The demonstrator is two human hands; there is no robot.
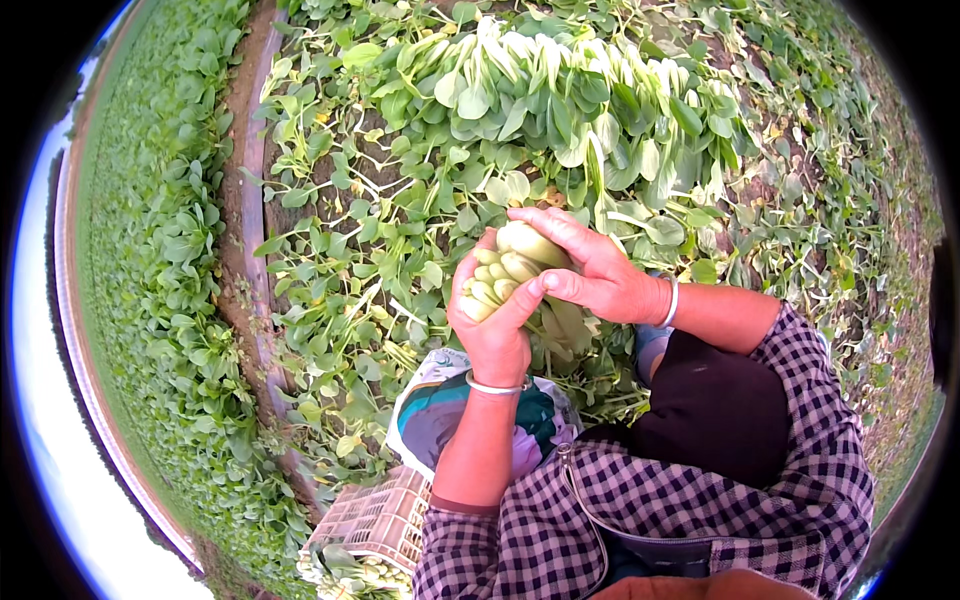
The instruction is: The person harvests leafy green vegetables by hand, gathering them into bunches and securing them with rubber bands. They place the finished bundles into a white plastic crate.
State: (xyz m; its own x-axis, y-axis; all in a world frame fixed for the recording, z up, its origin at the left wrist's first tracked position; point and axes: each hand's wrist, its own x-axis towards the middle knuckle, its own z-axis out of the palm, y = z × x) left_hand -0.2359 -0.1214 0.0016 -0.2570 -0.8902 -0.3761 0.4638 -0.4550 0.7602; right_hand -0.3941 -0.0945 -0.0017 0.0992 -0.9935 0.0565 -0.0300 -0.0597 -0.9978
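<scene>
Between my two hands is a bunch of leafy greens (517,264), its pale, thick stem bases pointing up towards me. My left hand (487,322) wraps the bunch from the left, with the thumb across the stems. From the right, my right hand (600,266) cups it, fingers over the far side and thumb near the left thumb. The leaves hang below the hands and are partly hidden. Just beyond lies a long row of similar cut greens (555,90), white stems facing away and leaves towards me.
Loose leaves (360,247) litter the soil all around. A plastic crate (375,517) stands at the lower left beside more greens (360,577). A printed bag (427,382) lies under my left forearm. Left of a dirt furrow (244,165) grows a dense bed of plants (157,225).
</scene>
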